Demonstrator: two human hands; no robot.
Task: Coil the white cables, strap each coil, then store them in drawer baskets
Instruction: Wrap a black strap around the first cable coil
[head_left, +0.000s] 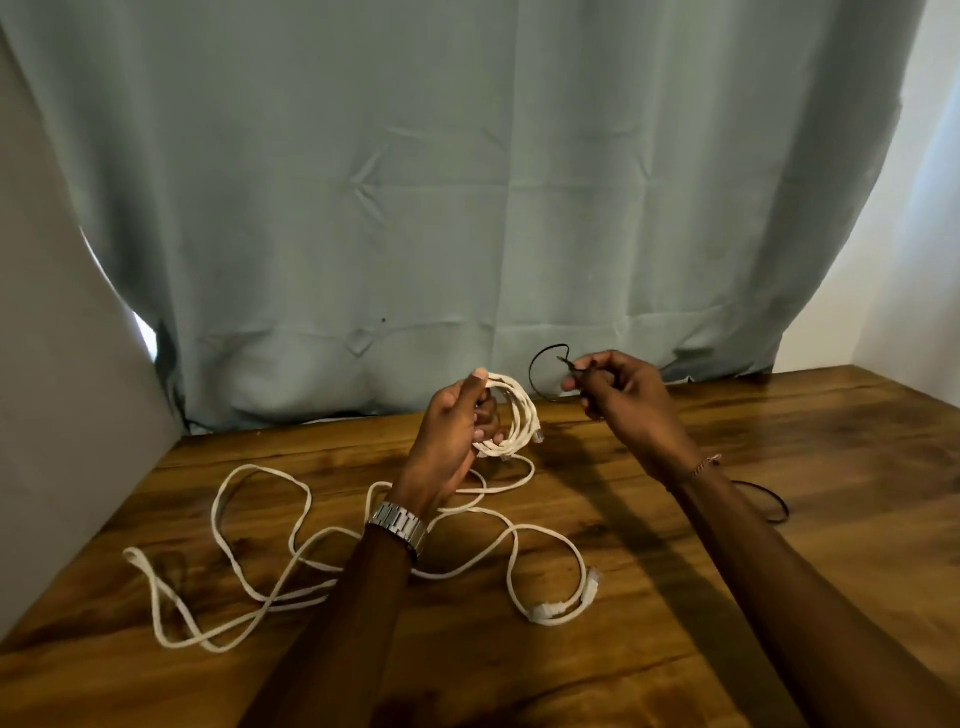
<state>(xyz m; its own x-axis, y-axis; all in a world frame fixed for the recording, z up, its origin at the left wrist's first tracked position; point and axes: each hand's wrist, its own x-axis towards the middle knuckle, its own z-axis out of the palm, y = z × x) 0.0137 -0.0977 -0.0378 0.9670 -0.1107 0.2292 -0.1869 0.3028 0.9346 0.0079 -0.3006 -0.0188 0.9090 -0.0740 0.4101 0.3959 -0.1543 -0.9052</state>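
Two bare forearms reach in over the dark, knotty wooden tabletop (779, 467). Far left on the wood, a long loose white cable (249, 561) sprawls in open loops toward the middle, and two pale plug ends (566, 605) lie close together by its right-hand loop. Above it, the left hand (457, 431) — a silver link watch (399, 525) on its wrist — is raised off the table, thumb and curled fingers gripping a small round coil of white cable (511, 415) held upright; a clear plug (538, 435) hangs at the coil's right edge. Just right of the coil, the right hand (618, 387) pinches a thin black strap (545, 371), which curls into a loop toward the coil without touching it. Another thin black strap (769, 501) lies on the table behind the right forearm. Behind everything hangs a creased grey-green cloth curtain (467, 182).
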